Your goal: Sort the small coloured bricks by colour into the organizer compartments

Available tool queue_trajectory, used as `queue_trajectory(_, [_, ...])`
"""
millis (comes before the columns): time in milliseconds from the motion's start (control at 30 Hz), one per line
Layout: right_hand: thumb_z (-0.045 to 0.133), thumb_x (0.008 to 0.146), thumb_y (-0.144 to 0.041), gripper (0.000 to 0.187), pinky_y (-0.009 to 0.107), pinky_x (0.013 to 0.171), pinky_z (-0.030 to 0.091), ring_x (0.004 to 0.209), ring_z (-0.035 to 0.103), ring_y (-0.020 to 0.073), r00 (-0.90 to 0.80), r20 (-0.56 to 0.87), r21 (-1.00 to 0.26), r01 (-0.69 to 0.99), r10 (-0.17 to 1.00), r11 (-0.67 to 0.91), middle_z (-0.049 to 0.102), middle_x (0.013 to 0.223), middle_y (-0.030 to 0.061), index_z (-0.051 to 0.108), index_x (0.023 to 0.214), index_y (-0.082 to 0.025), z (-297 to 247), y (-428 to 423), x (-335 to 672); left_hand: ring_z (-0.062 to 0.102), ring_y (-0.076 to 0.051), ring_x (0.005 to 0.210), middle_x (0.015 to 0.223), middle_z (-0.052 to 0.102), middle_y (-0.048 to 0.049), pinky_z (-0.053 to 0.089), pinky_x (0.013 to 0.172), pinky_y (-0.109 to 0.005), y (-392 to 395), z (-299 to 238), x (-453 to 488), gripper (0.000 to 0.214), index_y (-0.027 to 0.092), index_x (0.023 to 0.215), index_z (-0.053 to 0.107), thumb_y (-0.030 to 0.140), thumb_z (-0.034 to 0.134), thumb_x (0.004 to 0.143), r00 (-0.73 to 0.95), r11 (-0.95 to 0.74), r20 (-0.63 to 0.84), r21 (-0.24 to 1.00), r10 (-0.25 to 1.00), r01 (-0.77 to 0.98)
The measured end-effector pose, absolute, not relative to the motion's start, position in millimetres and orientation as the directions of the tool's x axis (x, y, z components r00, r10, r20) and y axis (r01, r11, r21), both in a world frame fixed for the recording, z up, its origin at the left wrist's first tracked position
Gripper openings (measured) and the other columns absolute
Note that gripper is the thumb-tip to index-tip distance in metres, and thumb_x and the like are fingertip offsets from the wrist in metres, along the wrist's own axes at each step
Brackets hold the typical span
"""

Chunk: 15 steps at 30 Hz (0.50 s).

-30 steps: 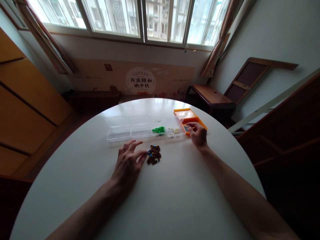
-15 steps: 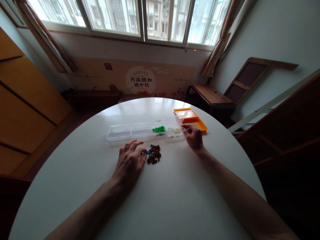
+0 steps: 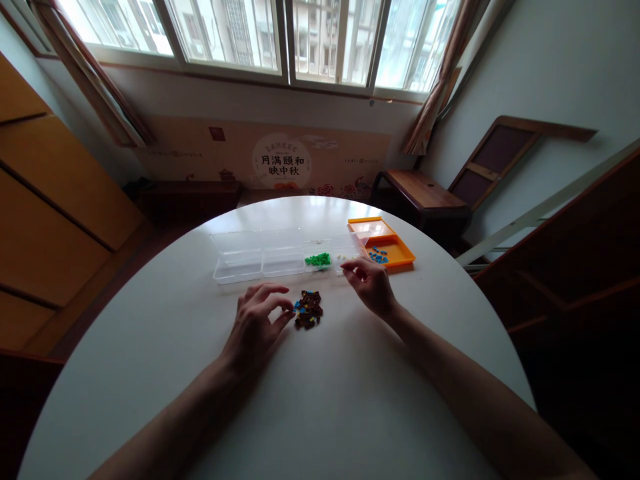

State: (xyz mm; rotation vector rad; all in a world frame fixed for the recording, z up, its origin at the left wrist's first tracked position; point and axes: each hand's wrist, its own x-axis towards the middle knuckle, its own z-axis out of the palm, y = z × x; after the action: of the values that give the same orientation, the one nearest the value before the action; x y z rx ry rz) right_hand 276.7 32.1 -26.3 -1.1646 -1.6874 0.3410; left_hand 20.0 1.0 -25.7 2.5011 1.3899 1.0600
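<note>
Right hand [image 3: 370,283] has shifted from the orange tray [image 3: 401,254] toward the clear box's [image 3: 237,269] end compartment since 1.0 s ago; blue pieces [image 3: 379,255] now visible in tray. Clock centred on the dark brown pile [image 3: 311,309], which lies on the white table [image 3: 320,400]: left hand [image 3: 255,317] at 9, fingertips at pile's edge, thumb and forefinger nearly meeting; contents cannot be told. Right hand at 2, fingertips drawn together near pale pieces [image 3: 342,257]; hold, if any, unclear. Green pieces [image 3: 318,259] at 12, tray at 2, beyond right hand.
</note>
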Motion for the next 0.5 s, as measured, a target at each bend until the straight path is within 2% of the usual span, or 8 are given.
queue_trajectory(100, [0.062, 0.084, -0.022, 0.011, 0.023, 0.058, 0.044, 0.057, 0.05, 0.0093, -0.223, 0.485, -0.732, 0.426, 0.846, 0.532, 0.066, 0.076, 0.0013, 0.072, 0.089, -0.018, -24, 23, 263, 0.057, -0.023, 0.102, 0.097, 0.069, -0.0036, 0.042, 0.089, -0.04, -1, -24, 24, 0.005, 0.023, 0.076, 0.067, 0.022, 0.067, 0.082, 0.349, -0.673, 0.658, 0.333, 0.667, 0.66])
queue_trajectory(233, [0.062, 0.085, -0.023, 0.016, 0.022, 0.059, 0.045, 0.06, 0.054, 0.0093, -0.467, 0.366, -0.796, 0.291, 0.805, 0.531, 0.069, 0.081, 0.0034, 0.073, 0.096, -0.017, -21, 9, 244, 0.057, -0.021, 0.099, 0.094, 0.068, -0.0018, 0.045, 0.085, -0.038, -4, -19, 29, 0.005, 0.024, 0.081, 0.066, 0.02, 0.069, 0.081, 0.38, -0.769, 0.751, 0.258, 0.54, 0.585])
queue_trajectory(367, [0.059, 0.087, -0.022, 0.017, 0.022, 0.062, 0.047, 0.064, 0.059, 0.0108, -0.506, 0.356, -0.843, 0.189, 0.786, 0.503, 0.071, 0.082, 0.0049, 0.072, 0.095, -0.015, -19, 1, 235, 0.057, -0.02, 0.099, 0.092, 0.068, -0.001, 0.046, 0.084, -0.036, -7, -15, 32, 0.007, 0.025, 0.082, 0.066, 0.019, 0.069, 0.081, 0.399, -0.803, 0.771, 0.234, 0.497, 0.548])
queue_trajectory(500, [0.061, 0.085, -0.02, 0.012, 0.021, 0.059, 0.046, 0.06, 0.057, 0.0098, -0.491, 0.376, -0.832, 0.196, 0.786, 0.52, 0.071, 0.076, 0.0037, 0.072, 0.087, -0.015, -19, 0, 234, 0.056, -0.021, 0.099, 0.091, 0.068, -0.001, 0.045, 0.084, -0.036, -8, -15, 33, 0.006, 0.025, 0.082, 0.066, 0.019, 0.069, 0.081, 0.415, -0.803, 0.771, 0.201, 0.484, 0.562])
